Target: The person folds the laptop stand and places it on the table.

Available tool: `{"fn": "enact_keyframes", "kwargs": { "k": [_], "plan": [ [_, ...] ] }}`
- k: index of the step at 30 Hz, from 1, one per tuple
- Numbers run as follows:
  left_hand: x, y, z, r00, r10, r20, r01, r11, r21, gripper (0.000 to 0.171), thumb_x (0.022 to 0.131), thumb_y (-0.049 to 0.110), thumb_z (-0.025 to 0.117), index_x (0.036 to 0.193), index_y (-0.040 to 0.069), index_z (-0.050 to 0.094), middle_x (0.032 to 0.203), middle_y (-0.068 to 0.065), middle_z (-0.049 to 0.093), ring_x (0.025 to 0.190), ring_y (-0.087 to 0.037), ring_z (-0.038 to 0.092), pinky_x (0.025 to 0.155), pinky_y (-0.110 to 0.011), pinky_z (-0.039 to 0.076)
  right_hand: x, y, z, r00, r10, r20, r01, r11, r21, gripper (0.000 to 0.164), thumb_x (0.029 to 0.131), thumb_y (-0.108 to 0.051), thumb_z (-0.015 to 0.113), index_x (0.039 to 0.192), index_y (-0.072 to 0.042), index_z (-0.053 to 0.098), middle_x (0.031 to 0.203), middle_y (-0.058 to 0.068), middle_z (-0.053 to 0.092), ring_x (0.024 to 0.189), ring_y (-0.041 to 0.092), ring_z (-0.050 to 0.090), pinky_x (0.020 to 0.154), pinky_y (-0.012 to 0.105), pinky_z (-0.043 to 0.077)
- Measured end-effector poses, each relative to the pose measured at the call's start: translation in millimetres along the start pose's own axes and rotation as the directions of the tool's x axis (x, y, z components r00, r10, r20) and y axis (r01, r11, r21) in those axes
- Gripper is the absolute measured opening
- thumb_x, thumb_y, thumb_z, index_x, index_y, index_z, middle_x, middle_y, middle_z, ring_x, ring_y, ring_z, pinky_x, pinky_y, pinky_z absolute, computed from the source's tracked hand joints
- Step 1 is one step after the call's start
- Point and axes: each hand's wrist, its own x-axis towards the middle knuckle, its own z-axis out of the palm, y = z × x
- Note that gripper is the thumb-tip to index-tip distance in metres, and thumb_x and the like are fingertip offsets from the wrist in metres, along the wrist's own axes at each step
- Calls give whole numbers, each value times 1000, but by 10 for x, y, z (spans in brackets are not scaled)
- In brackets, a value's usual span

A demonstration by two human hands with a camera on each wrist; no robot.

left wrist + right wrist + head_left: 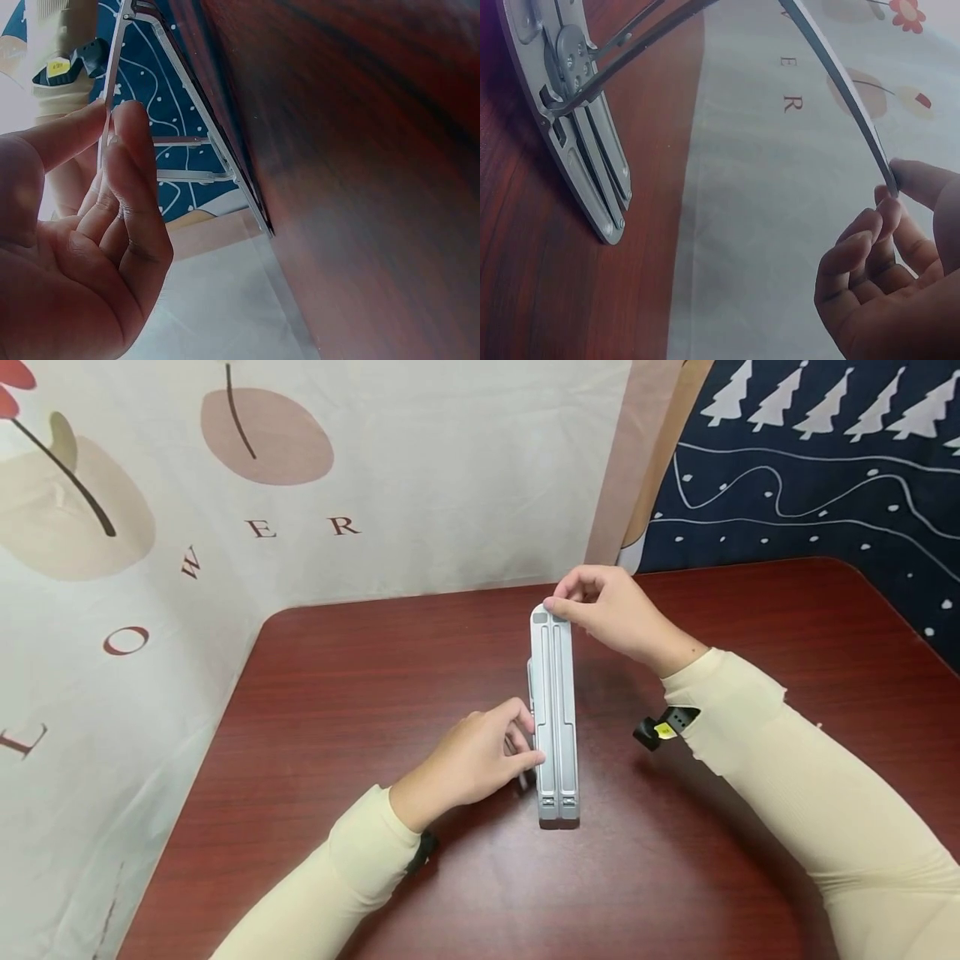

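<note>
A silver folding laptop stand (553,693) stands partly unfolded on the table, its narrow double rails facing me in the head view. My right hand (611,610) pinches the far upper end of its raised arm between thumb and fingertips. Lower down, my left hand (483,756) pinches the left side of the raised part near its front. From the left wrist view, the raised arm (113,67) and lower base form a wedge joined by thin struts. A round riveted hinge plate (571,56) on the base shows in the right wrist view.
The dark red-brown wooden table (337,677) has rounded far corners. Behind it hangs a pale curtain (450,468) with flowers and letters, and a navy cloth (810,502) with white trees. A black wrist strap (681,718) with a yellow tag hangs from the right sleeve.
</note>
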Motion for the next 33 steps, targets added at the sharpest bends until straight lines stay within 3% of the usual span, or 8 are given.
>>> {"fn": "enact_keyframes", "kwargs": {
  "k": [6, 13, 18, 24, 33],
  "plan": [
    [-9, -4, -4, 1000, -11, 6, 11, 1000, -8, 29, 88, 26, 78, 104, 15, 57, 84, 9, 72, 65, -1, 62, 69, -25, 51, 37, 19, -4, 999, 17, 50, -18, 1000, 19, 19, 93, -30, 72, 97, -11, 73, 79, 4, 63, 70, 21, 51, 58, 29, 46],
    [0, 3, -2, 1000, -4, 1, 4, 1000, 10, 28, 88, 28, 78, 103, 18, 56, 83, 9, 72, 65, 0, 61, 68, -26, 51, 33, 32, -21, 995, 48, 85, -55, 995, 80, 16, 94, -25, 71, 95, -9, 74, 81, 15, 61, 64, 30, 53, 53, 29, 47],
    [-12, 15, -1, 1000, 2, -8, -1, 995, 98, 27, 89, 33, 75, 103, 20, 57, 82, 13, 72, 64, 3, 61, 70, -29, 50, 28, 23, -8, 994, 46, 97, -59, 989, 136, 14, 94, -21, 71, 94, -6, 71, 73, 15, 58, 50, 18, 49, 45, 27, 45],
    [-29, 45, -1, 1000, -11, -28, 16, 983, 183, 21, 90, 42, 72, 91, 26, 58, 72, 21, 67, 61, 0, 57, 63, -31, 46, 25, 9, 16, 995, 57, 87, -69, 986, 150, 14, 94, -20, 71, 93, -6, 70, 66, 9, 56, 46, 16, 47, 44, 26, 44],
    [-7, 82, 43, 997, -42, -69, 59, 963, 263, 37, 87, 57, 69, 77, 25, 53, 60, 15, 55, 55, -8, 52, 54, -30, 39, 17, -16, 64, 995, 63, 82, -74, 988, 139, 14, 94, -21, 71, 94, -7, 70, 70, 9, 59, 48, 17, 50, 46, 27, 48]
  ]
}}
